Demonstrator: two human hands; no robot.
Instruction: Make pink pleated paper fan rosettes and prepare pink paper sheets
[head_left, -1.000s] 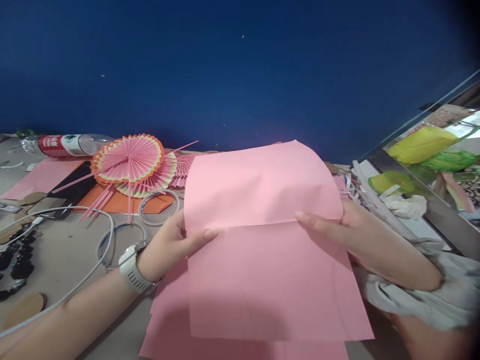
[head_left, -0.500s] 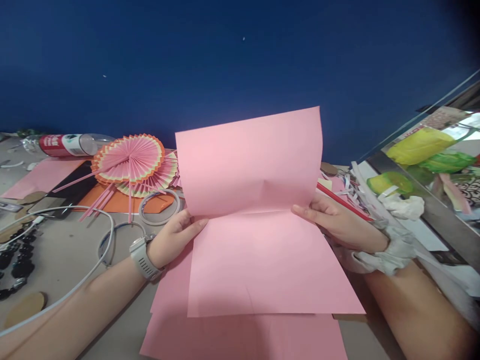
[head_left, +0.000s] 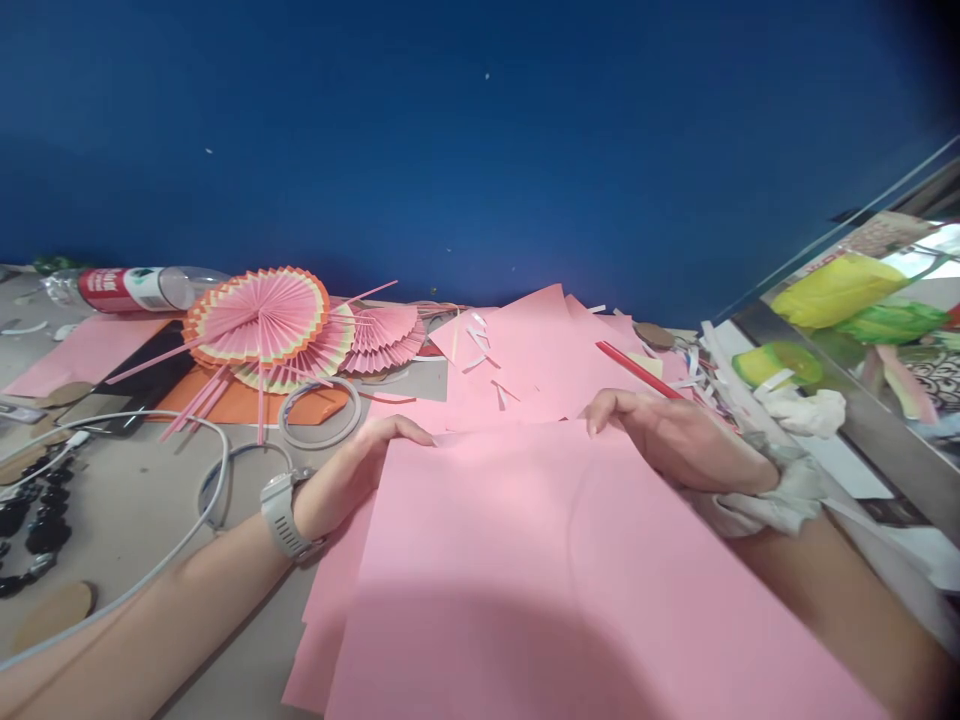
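A large sheet of pink paper (head_left: 525,540) slopes down toward me, its far edge held up between my two hands. My left hand (head_left: 360,465), with a grey watch on the wrist, pinches the far left corner between thumb and fingers. At the far right corner, the fingers of my right hand (head_left: 660,435) are closed on the same sheet; a pale fabric band circles that wrist. Under the held sheet, more pink paper (head_left: 315,655) shows at the lower left.
Pleated paper fans (head_left: 262,315) lie at the back left beside a plastic bottle (head_left: 135,290). Farther back are pink sheets (head_left: 525,340) with white scraps and a red stick (head_left: 637,368). A white cable (head_left: 214,470) and a black bead necklace (head_left: 49,520) lie on the left.
The raised upper half of the pink sheet has come down toward me, uncovering the pink sheets, scraps and fans behind it. My hands stay in nearly the same place, with fingers now over the far edge.
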